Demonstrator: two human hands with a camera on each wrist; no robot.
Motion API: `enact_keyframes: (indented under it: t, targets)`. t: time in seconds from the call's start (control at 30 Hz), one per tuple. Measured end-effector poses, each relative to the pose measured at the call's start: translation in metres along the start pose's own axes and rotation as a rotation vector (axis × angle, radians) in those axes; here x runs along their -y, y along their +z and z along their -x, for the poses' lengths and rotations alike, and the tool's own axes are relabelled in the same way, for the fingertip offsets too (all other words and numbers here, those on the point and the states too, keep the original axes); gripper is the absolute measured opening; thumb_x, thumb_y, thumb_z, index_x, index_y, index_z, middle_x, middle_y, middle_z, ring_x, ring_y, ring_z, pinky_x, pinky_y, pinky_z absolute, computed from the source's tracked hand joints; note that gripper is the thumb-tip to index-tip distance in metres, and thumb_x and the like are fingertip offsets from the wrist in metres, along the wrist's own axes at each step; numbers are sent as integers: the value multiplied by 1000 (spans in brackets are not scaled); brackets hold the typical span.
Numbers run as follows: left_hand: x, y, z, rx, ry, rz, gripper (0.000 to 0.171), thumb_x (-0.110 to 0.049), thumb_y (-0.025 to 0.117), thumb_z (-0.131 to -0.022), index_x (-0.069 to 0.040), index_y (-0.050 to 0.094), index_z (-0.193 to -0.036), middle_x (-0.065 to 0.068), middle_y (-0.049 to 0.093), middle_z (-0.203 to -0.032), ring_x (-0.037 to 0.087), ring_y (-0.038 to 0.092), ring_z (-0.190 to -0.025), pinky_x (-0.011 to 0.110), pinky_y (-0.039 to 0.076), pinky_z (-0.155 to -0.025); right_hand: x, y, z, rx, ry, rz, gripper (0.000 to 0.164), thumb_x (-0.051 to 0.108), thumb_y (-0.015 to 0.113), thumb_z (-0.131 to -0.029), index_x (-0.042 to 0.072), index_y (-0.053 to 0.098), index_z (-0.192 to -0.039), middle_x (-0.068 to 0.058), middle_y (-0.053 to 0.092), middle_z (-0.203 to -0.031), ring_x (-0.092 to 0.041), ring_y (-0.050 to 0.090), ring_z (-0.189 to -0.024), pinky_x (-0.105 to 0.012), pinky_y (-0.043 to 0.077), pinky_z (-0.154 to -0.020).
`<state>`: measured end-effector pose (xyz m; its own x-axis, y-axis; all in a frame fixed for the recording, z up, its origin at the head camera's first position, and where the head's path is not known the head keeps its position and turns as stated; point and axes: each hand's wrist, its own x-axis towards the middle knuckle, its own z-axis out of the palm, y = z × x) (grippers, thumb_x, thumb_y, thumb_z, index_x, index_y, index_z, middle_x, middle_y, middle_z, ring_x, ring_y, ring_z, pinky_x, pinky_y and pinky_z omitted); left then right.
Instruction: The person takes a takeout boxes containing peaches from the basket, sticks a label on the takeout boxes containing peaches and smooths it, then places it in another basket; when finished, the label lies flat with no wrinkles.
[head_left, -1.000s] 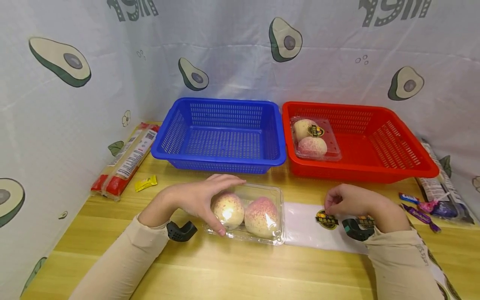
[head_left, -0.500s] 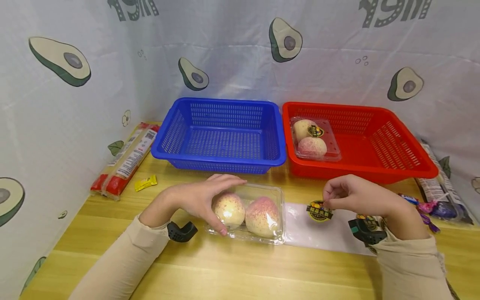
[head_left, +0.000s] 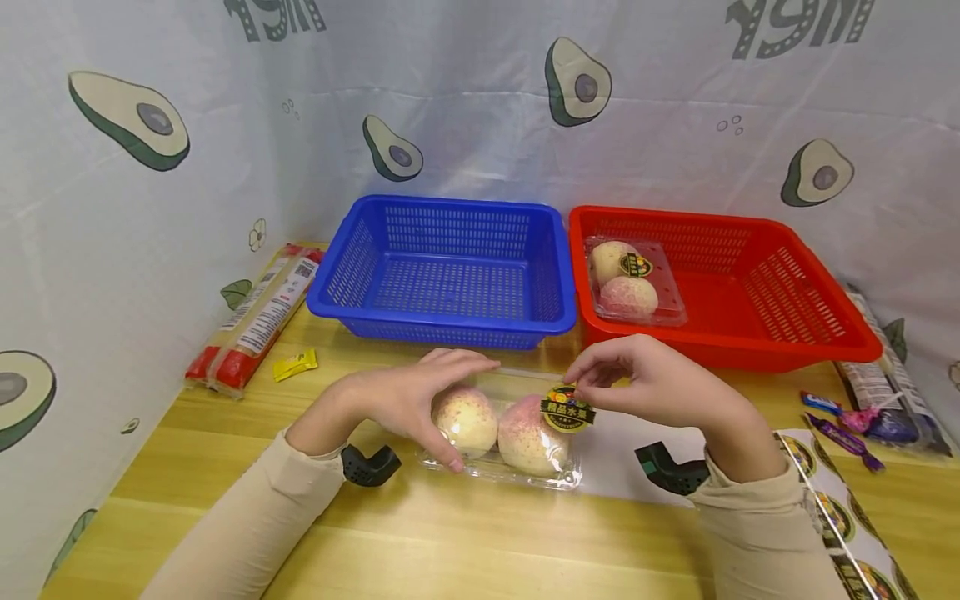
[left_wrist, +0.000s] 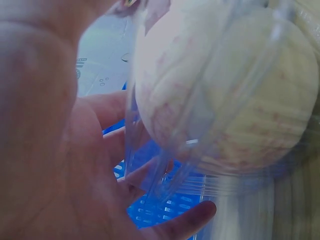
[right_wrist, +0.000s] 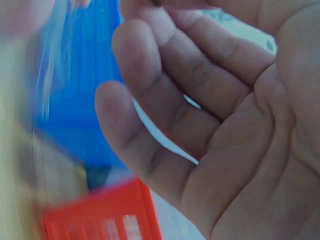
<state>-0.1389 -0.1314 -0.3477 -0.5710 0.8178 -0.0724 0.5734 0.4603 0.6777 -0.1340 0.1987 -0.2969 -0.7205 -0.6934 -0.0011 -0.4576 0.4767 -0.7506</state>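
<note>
A clear plastic clamshell box (head_left: 517, 379) lies on the table with two pink-speckled peaches, a left one (head_left: 465, 415) and a right one (head_left: 527, 437), inside. My left hand (head_left: 412, 400) grips its left end, thumb along the near side and fingers over the far side; the left wrist view shows the fingers around the plastic wall. Between thumb and fingertips my right hand (head_left: 660, 392) pinches a round black-and-gold fruit sticker (head_left: 567, 408) by its right edge. In the head view the sticker overlaps the right peach and the box's lid. The right wrist view hides the pinched sticker.
Behind the box stand a blue basket (head_left: 442, 325) and a red basket (head_left: 712, 346) holding another stickered peach box (head_left: 633, 283). White backing (head_left: 622, 467) lies right of the box, with a sticker sheet (head_left: 832, 508) farther right. Candies (head_left: 847, 437) and noodle packs (head_left: 258, 317) lie at the sides.
My right hand has lifted the sticker off the white backing and carried it left to over the box's right part. The left hand has kept its grip on the box.
</note>
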Motion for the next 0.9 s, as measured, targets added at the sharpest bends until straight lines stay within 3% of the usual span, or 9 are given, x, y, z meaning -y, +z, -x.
enact_keyframes:
  t: [0.3,0.67,0.9]
  targets:
    - [-1,3,-1,-14,-7,-1,119,-48,93,-67,-16,26,-160,2,26,-160,20,21,-145,48,29,-113,8,33,-42,50,-62,0,12,7,68,-93,12,75,-101,5,69,-90,-13,61,-70,-26,52,-61]
    - [2,4,-4,-13,1,-3,118,-49,92,-68,-17,25,-160,1,26,-160,19,20,-144,47,27,-115,8,39,-43,25,-58,101,13,15,73,-94,15,76,-107,10,67,-93,-12,59,-78,-30,54,-69]
    - [1,4,-3,-22,5,-9,117,-49,92,-68,-17,26,-160,2,27,-160,20,20,-144,48,26,-114,16,38,-40,40,-21,127,25,20,79,-89,15,75,-113,6,65,-100,-10,64,-84,-29,56,-70]
